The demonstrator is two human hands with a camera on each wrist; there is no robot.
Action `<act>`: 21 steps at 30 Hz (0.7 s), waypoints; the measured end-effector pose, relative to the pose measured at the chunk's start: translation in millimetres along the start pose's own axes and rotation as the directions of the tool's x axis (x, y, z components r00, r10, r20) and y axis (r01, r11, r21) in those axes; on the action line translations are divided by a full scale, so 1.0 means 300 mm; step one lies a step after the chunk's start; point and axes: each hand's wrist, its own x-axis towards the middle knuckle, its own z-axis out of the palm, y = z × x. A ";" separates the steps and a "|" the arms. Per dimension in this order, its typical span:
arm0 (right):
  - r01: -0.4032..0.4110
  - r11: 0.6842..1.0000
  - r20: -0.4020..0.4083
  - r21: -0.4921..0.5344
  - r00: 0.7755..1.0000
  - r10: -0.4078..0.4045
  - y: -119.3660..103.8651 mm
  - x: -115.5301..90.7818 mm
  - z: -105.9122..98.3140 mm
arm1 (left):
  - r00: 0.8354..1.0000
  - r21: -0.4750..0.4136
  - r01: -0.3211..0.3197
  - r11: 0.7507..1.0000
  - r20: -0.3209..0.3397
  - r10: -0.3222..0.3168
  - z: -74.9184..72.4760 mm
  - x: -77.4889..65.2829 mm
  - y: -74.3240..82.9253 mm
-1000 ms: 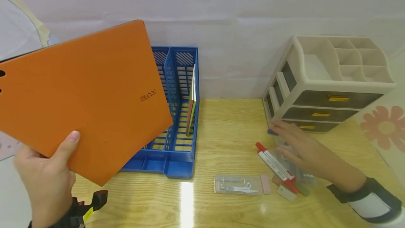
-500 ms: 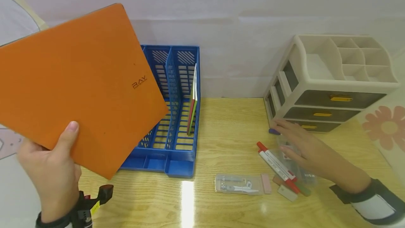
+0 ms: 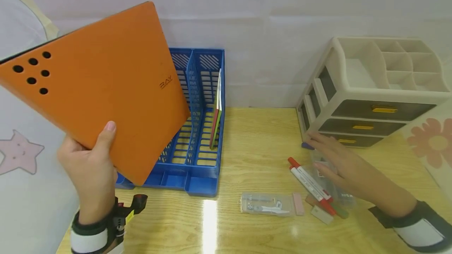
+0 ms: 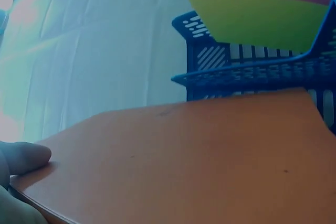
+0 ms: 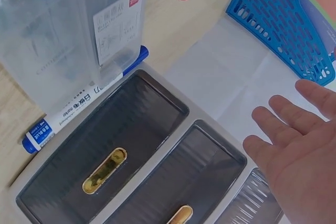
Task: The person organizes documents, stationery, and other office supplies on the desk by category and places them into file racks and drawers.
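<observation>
My left hand (image 3: 90,164) grips the lower edge of a flat orange folder (image 3: 123,77), its thumb on the front face. The folder is tilted in the air, with "RAY" lettering and several black holes at its upper left. Behind and below it stands a blue file rack (image 3: 202,185), partly hidden. Thin coloured booklets (image 3: 216,117) lean in the rack's right compartment. In the left wrist view the folder (image 4: 189,166) lies close to a rack divider (image 4: 241,74). My right hand (image 3: 356,179) has its fingers extended and holds nothing, near the drawer unit.
A cream drawer unit (image 3: 353,93) with yellow handles stands at the back right. Red-capped markers (image 3: 310,185), erasers (image 3: 322,214) and a clear case (image 3: 267,204) lie on the table. A blue marker (image 5: 79,103) lies along the drawer unit beside a clear container (image 5: 68,35).
My left hand has moved right and slightly up with the folder, which has turned so that its black holes show fully. My right hand has stayed nearly still.
</observation>
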 end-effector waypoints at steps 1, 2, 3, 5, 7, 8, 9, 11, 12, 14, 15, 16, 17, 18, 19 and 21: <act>0.001 1.000 -0.002 -0.001 1.000 -0.001 -0.001 0.001 -0.001 | 1.000 0.006 0.001 1.000 0.007 -0.001 0.007 -0.002 -0.005; 0.004 1.000 -0.002 -0.005 1.000 -0.004 -0.001 0.002 -0.003 | 1.000 0.012 0.001 1.000 0.013 -0.001 0.015 -0.004 -0.009; 0.006 1.000 -0.003 -0.008 1.000 -0.006 -0.002 0.003 -0.005 | 1.000 0.020 0.006 1.000 0.021 -0.006 0.022 -0.006 -0.013; 0.013 1.000 -0.006 -0.017 1.000 -0.013 -0.004 0.006 -0.008 | 0.999 0.010 0.008 1.000 0.037 -0.009 0.039 -0.010 -0.023; 0.024 0.999 -0.014 -0.026 1.000 -0.024 -0.006 0.009 -0.011 | 0.999 0.039 0.021 0.999 0.046 -0.022 0.057 -0.015 -0.030; 0.032 0.999 -0.019 -0.032 0.999 -0.033 -0.007 0.012 -0.012 | 0.998 0.065 0.026 0.998 0.047 -0.029 0.065 -0.017 -0.033; 0.041 0.998 -0.023 -0.038 0.999 -0.042 -0.008 0.014 -0.013 | 0.998 0.075 0.030 0.997 0.049 -0.034 0.073 -0.020 -0.036; 0.057 0.997 -0.031 -0.053 0.998 -0.059 -0.012 0.017 -0.012 | 0.998 0.105 0.032 0.994 0.049 -0.038 0.089 -0.025 -0.042; 0.064 0.996 -0.035 -0.055 0.997 -0.066 -0.014 0.017 -0.012 | 0.998 0.117 0.029 0.993 0.051 -0.035 0.095 -0.026 -0.046; 0.068 0.996 -0.031 -0.052 0.997 -0.070 -0.020 0.018 -0.011 | 0.998 0.132 0.013 0.991 0.058 -0.021 0.107 -0.028 -0.053; 0.066 0.997 -0.028 -0.047 0.997 -0.067 -0.023 0.017 -0.010 | 0.998 0.134 0.004 0.991 0.064 -0.012 0.112 -0.029 -0.058; 0.066 0.997 -0.030 -0.039 0.997 -0.068 -0.026 0.018 -0.009 | 0.998 0.139 -0.007 0.990 0.067 -0.002 0.117 -0.029 -0.062; 0.070 0.997 -0.034 -0.029 0.997 -0.071 -0.029 0.019 -0.008 | 0.997 0.143 -0.019 0.989 0.071 0.008 0.121 -0.028 -0.067; 0.071 0.997 -0.035 -0.021 0.997 -0.072 -0.032 0.021 -0.007 | 0.997 0.154 -0.034 0.988 0.079 0.022 0.125 -0.028 -0.072; 0.071 0.997 -0.038 -0.018 0.997 -0.072 -0.035 0.021 -0.008 | 0.996 0.159 -0.043 0.986 0.084 0.030 0.132 -0.028 -0.078; 0.076 0.997 -0.045 -0.014 0.996 -0.077 -0.038 0.022 -0.008 | 0.995 0.167 -0.060 0.984 0.093 0.045 0.145 -0.027 -0.090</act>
